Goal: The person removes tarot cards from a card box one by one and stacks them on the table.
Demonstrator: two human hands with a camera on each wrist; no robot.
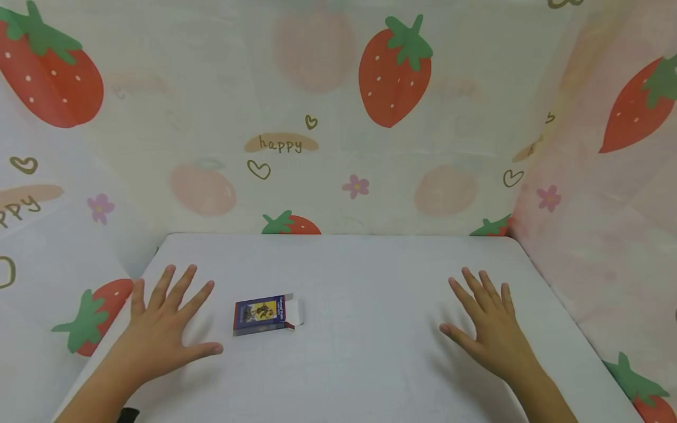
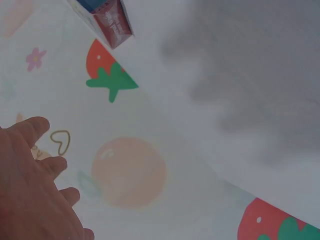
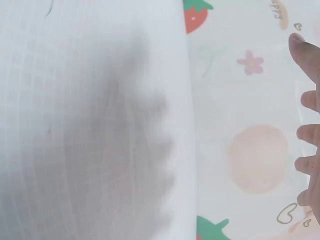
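Note:
A small dark blue card box (image 1: 260, 315) with a yellow picture lies flat on the white table, left of the middle. Its white end flap (image 1: 295, 312) sticks out toward the right. My left hand (image 1: 165, 329) is spread over the table's left side, thumb pointing at the box but apart from it. On the right side of the table my right hand (image 1: 489, 329) is also spread, holding nothing and well away from the box. In the left wrist view the red end of the box (image 2: 114, 25) shows at the top, and the left hand's fingers (image 2: 37, 125) stretch out at the left.
The white table (image 1: 359, 364) has a raised-looking back edge against a wall covering (image 1: 328, 117) printed with strawberries, hearts and flowers. Similar printed sheets hang on the left and right. A small black object (image 1: 128, 415) shows beneath the left wrist.

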